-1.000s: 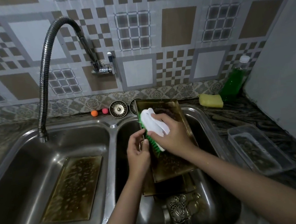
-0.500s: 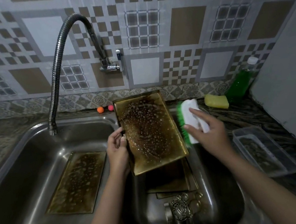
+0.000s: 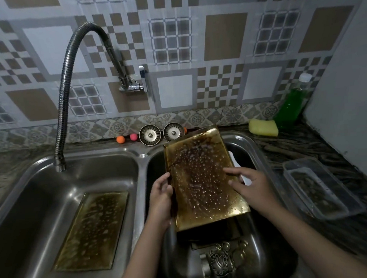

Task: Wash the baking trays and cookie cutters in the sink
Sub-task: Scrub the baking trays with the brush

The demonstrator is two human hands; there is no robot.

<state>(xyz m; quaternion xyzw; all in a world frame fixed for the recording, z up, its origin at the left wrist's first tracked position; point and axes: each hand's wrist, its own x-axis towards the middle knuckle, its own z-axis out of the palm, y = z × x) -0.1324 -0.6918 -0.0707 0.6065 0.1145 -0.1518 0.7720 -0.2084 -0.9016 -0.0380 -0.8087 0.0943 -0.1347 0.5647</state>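
Over the right basin of the sink (image 3: pixel 252 147), your left hand (image 3: pixel 160 200) grips the soapy baking tray (image 3: pixel 203 181) by its left edge, while your right hand (image 3: pixel 250 185) rests loosely spread fingers (image 3: pixel 231 170) on its right edge, cookie cutters (image 3: pixel 224 259) lying below it.

Double sink (image 3: pixel 140 157) set in bench (image 3: pixel 308 143). Left basin: one tray (image 3: pixel 91 230) flat on floor, faucet (image 3: pixel 66 86) base behind it. Right basin: tilted tray (image 3: pixel 203 181) between left hand (image 3: pixel 160 197) and right hand (image 3: pixel 253 184) (more trays beneath); cookie cutters (image 3: pixel 223 259) nearer front. Two strainers (image 3: pixel 149 135) behind divider. Sponge (image 3: pixel 263 127), bottle (image 3: pixel 290 103), container (image 3: pixel 320 185) on bench, right.
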